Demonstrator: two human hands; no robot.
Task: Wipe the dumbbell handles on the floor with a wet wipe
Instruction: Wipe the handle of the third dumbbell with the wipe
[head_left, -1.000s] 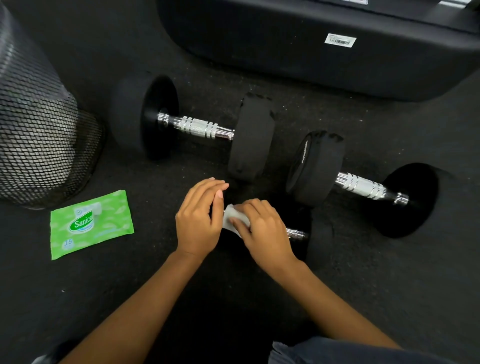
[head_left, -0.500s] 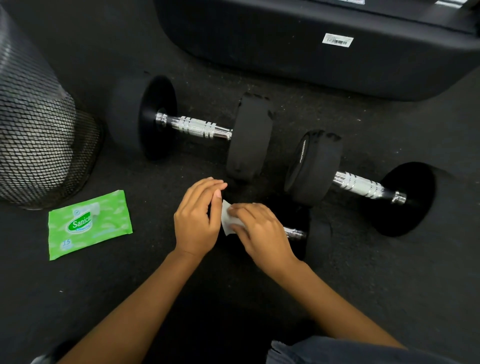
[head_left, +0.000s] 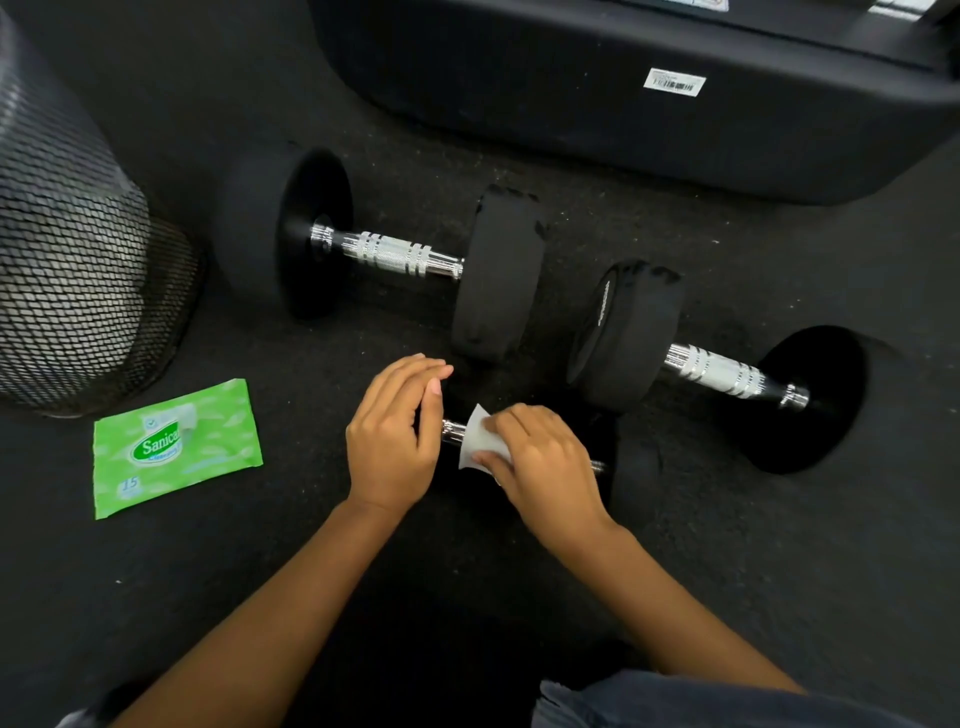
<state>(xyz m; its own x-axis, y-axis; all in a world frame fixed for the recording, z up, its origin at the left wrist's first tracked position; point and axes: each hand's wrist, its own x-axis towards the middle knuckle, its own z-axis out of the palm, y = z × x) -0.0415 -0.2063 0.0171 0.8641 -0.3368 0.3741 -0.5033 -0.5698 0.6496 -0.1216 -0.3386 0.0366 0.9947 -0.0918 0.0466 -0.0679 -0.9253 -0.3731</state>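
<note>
- Dumbbell handle (head_left: 453, 431), the nearest one, lying on the floor (head_left: 753, 561) between both hands.
- Wet wipe (head_left: 482, 440) folded around it, pinched by curled right hand (head_left: 548, 465).
- Left hand (head_left: 395, 441) laid over the dumbbell's left end, fingers nearly straight.
- Green wipe pack (head_left: 176, 449) left, beside mesh bin (head_left: 72, 270).

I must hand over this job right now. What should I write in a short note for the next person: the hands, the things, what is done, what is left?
Left hand: open, fingers straight, lying over the near dumbbell's left end.
Right hand: holds the wet wipe wrapped on the near dumbbell handle.
The rear dumbbell handle and right dumbbell handle lie bare beyond it; the wipe pack is at left.
Done: near handle under way.
Left: finish it, then the other two; whether they were already wiped cannot be told.
</note>
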